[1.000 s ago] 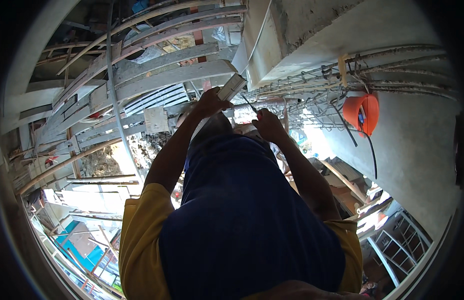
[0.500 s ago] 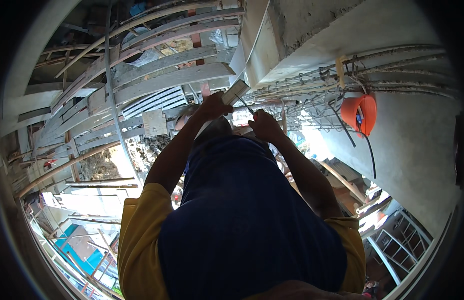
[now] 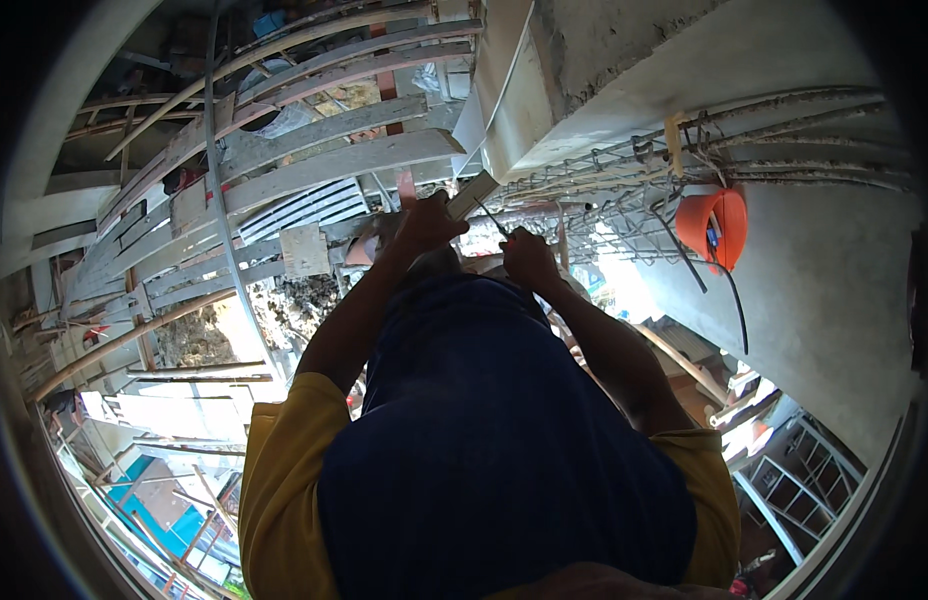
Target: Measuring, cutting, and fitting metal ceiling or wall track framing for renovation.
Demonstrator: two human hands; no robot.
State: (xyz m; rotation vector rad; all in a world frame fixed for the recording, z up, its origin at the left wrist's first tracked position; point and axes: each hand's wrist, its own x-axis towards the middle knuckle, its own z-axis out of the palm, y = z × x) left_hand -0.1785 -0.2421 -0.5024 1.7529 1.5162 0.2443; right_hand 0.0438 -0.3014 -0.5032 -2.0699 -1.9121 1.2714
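Observation:
My left hand (image 3: 429, 224) is closed around one end of a pale, flat, rectangular piece (image 3: 473, 194), which slants up to the right. Its exact kind I cannot make out. In my right hand (image 3: 530, 261) is a thin, dark, rod-like tool (image 3: 495, 219), its grip hidden by the fingers. The rod points up and left, and its tip is at the edge of the pale piece; whether the two touch I cannot tell. Both hands are held out in front of my dark blue shirt front.
Grey planks (image 3: 339, 160) and a long thin pole (image 3: 224, 190) stand at the left. On the right, rusty rebar (image 3: 784, 150) runs along a concrete wall (image 3: 814, 290), and an orange container (image 3: 712, 228) with small items hangs from it. A concrete beam (image 3: 624, 80) is above.
Both hands have come slightly closer to my body, with the pale piece and the rod. The rod's tip lay across the piece before and is now nearer its edge.

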